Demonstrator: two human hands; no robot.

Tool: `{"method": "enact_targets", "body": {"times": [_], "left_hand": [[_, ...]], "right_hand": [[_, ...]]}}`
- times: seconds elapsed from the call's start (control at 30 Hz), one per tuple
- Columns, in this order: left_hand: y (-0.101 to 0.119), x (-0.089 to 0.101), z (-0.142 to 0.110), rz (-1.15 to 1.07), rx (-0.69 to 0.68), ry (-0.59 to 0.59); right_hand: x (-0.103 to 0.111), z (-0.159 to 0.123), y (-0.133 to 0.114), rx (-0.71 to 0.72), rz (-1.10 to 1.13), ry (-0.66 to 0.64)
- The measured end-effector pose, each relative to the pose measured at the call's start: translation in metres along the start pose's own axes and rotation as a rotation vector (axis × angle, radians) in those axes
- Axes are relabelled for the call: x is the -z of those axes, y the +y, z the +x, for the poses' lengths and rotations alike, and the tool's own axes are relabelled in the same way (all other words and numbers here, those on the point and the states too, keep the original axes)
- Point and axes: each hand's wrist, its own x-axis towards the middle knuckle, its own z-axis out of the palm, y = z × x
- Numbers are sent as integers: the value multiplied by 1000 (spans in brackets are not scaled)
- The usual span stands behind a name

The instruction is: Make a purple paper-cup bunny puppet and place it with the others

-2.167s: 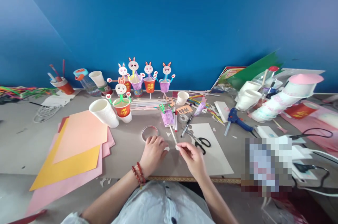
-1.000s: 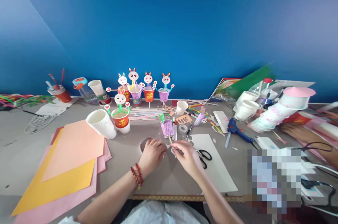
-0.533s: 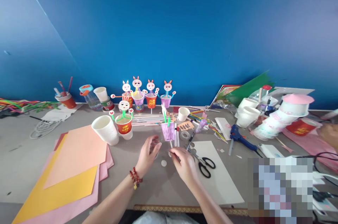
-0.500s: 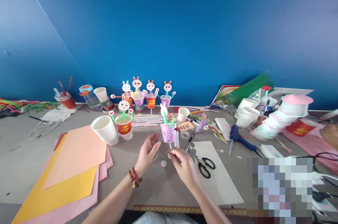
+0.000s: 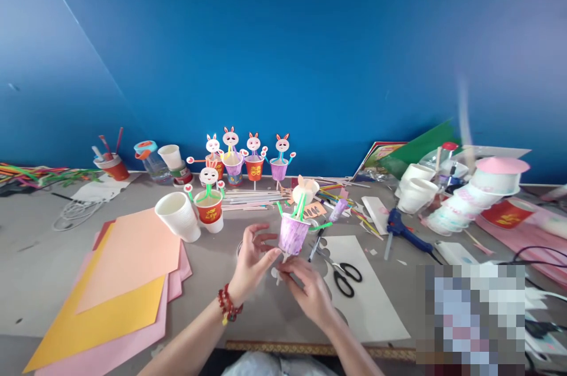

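A purple-streaked paper cup (image 5: 292, 238) is held up tilted over the table. Green pipe-cleaner-like strips (image 5: 302, 205) stick out of its mouth, topped by a pale rabbit-head cutout (image 5: 303, 186). My right hand (image 5: 312, 293) is closed under the cup, pinching the white stick (image 5: 286, 258) that comes out of its bottom. Close on the cup's left, my left hand (image 5: 252, 261) has its fingers apart, the thumb at the cup's lower edge; whether it touches is unclear. Small white paper pieces (image 5: 275, 274) show between the hands.
Finished rabbit cups (image 5: 254, 168) stand at the back, and stacked white cups (image 5: 175, 216) at the left. Coloured paper sheets (image 5: 128, 258) lie left. Black-handled scissors (image 5: 344, 281) rest on white paper (image 5: 372, 299); a blue glue gun (image 5: 410, 233) lies beyond.
The purple cup has been lifted and moved right. Its rabbit head has come up out of the cup and the green strips have spread. My left hand has come off the table to the cup.
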Motion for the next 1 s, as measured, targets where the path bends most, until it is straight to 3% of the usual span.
{"method": "enact_targets", "body": {"times": [0.13,0.27,0.47,0.6,0.8,1.0], "left_hand": [[12,-5,-9,416,-206,16],[20,-10,-12,546,-264,10],[14,-10,-6,151,-71,-3],[5,4,-6,-51,72,-11],[-3,21,-18,-270,305,-74],[0,20,-22,-303,293,-110]], "right_hand": [[-2,3,-6,103,-167,-21],[-7,5,-12,165,-336,-70],[-5,8,-31,156,-270,-176],[14,8,-43,2,-92,-247],[32,8,-35,-219,123,-183],[17,12,-32,-182,104,-149]]}}
